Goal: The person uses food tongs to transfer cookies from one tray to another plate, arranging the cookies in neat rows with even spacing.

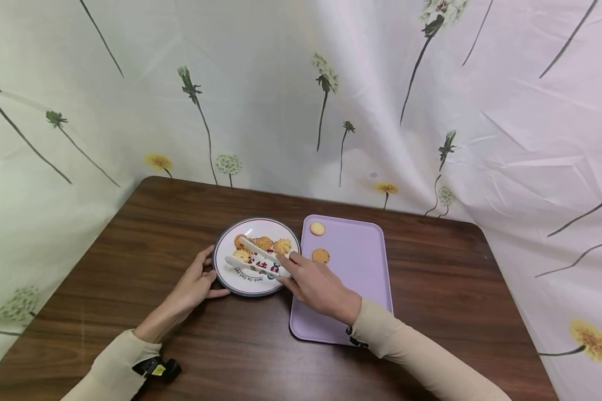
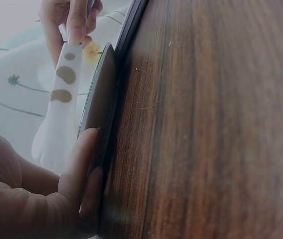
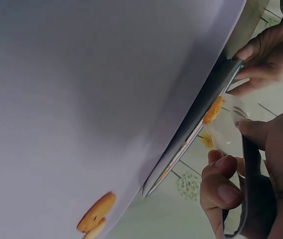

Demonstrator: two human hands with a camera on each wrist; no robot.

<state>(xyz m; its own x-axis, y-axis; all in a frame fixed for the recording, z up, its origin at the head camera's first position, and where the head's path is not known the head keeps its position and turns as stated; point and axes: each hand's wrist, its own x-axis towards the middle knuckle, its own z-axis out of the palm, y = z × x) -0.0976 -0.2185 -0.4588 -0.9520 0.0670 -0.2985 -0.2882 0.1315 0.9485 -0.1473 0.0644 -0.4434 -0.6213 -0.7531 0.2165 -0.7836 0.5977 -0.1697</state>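
Our right hand (image 1: 322, 287) pinches parted tongs (image 1: 246, 265); our left hand (image 1: 193, 284), fingers spread, touches the plate (image 1: 258, 223) at eight o'clock

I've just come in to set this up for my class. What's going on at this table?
A person is using white tongs, held in the right hand, over a plate where four cookies can be seen. The left hand holds the plate's edge. Beside the plate, a purple tray bears two more cookies. The tongs' tips are spread among the plate's cookies; whether they grip one is hard to tell.
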